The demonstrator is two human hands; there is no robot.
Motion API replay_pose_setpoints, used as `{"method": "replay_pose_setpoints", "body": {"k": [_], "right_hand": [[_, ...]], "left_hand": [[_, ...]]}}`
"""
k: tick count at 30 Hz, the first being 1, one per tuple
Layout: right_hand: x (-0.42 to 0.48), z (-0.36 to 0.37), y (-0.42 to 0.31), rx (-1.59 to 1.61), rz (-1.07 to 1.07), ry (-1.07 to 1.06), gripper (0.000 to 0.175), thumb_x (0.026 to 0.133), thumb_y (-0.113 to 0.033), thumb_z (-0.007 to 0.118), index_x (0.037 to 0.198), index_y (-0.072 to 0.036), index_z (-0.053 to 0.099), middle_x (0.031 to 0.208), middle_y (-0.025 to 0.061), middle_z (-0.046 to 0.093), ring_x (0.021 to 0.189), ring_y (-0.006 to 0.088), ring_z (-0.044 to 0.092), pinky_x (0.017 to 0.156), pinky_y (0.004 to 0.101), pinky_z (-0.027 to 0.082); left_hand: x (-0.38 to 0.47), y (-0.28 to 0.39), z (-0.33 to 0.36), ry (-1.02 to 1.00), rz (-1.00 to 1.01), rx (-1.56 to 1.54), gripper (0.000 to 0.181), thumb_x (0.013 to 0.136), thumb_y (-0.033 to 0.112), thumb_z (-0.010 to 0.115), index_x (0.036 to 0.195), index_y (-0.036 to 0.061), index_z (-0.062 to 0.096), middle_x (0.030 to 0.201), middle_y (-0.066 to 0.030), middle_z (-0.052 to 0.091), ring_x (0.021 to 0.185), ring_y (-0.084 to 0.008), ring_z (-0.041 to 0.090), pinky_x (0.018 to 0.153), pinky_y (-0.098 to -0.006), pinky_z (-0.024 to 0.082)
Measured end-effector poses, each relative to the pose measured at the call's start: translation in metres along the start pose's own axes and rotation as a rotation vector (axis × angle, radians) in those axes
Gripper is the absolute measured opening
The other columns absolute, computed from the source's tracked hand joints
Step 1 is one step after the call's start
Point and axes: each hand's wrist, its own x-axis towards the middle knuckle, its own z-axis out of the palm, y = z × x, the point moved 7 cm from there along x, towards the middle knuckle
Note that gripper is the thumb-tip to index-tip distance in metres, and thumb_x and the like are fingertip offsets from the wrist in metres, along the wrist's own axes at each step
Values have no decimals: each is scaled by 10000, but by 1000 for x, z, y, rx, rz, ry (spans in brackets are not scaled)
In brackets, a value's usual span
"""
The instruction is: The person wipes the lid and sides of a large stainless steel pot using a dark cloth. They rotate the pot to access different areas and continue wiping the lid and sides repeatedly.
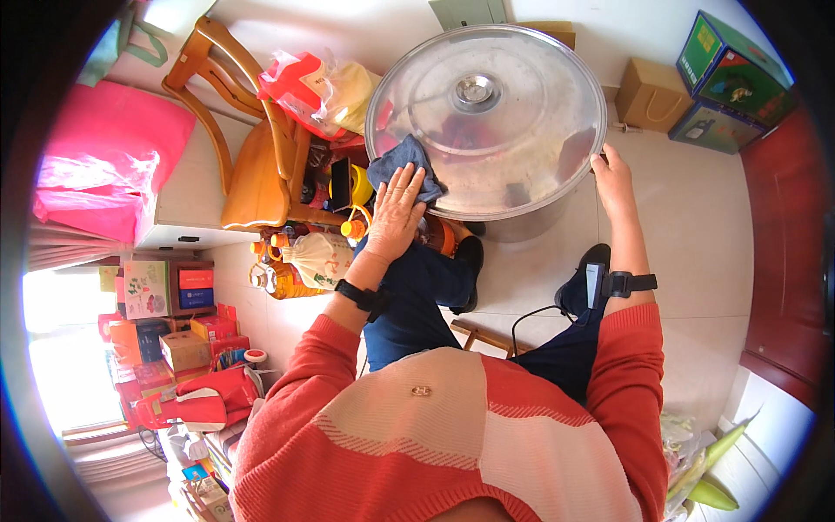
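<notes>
A large round stainless steel pot (528, 222) stands on the floor in front of me, covered by a shiny metal lid (541, 85) with a round knob (475, 90) at its middle. My left hand (396, 212) lies with its fingers stretched over a folded dark blue cloth (406, 163), pressing it on the lid's near left edge. At the right side of the pot, my right hand (612, 176) grips the edge with the thumb uppermost. Its other fingers are partly hidden, so whether they hold the lid's rim or a pot handle is unclear.
To the left stand a wooden chair (258, 176), bags (313, 91) and oil bottles (290, 277). A phone-like black slab (340, 184) leans nearby. Cartons (652, 94) sit at the far right, near a dark red cabinet (783, 248). A cable (522, 320) hangs from my right wrist device.
</notes>
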Motion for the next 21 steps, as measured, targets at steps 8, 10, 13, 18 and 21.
{"method": "replay_pose_setpoints", "body": {"k": [8, 10, 13, 18, 21], "right_hand": [[0, -2, -2, -53, -83, 2, 364, 983, -174, 540, 1302, -3, 579, 1059, 105, 683, 919, 188, 643, 836, 326, 507], [-1, -3, -2, -53, -110, -1, 368, 986, -185, 539, 1317, -27, 575, 1090, 82, 674, 935, 170, 630, 805, 323, 505], [-2, -3, 3, -20, -42, 12, 385, 988, -192, 541, 1336, -29, 564, 1105, 73, 670, 959, 164, 627, 799, 325, 506], [-3, -1, -1, 2, -16, -18, 436, 975, -194, 547, 1368, -5, 536, 1164, 154, 670, 1053, 244, 633, 917, 350, 478], [-3, -3, -1, -1, 15, -33, 451, 968, -180, 547, 1376, 10, 525, 1199, 191, 671, 1107, 283, 636, 977, 366, 465]], "left_hand": [[-18, 78, 10, -135, 175, 31, 612, 974, 248, 506, 1545, 105, 339, 1618, -108, 284, 1502, -288, 249, 1214, -483, 171], [-14, 68, 5, -122, 122, 10, 600, 979, 239, 490, 1540, 85, 340, 1605, -125, 306, 1490, -287, 277, 1214, -455, 183], [4, 29, -2, 21, 19, 24, 607, 962, 214, 503, 1526, 55, 347, 1578, -170, 341, 1464, -313, 323, 1191, -455, 246], [42, -58, 2, 109, -189, -1, 585, 1005, 261, 434, 1535, 47, 313, 1575, -205, 332, 1466, -342, 311, 1198, -469, 236], [73, -95, 9, 91, -258, -15, 590, 1018, 315, 391, 1542, 59, 301, 1578, -204, 328, 1467, -340, 309, 1193, -492, 235]]}}
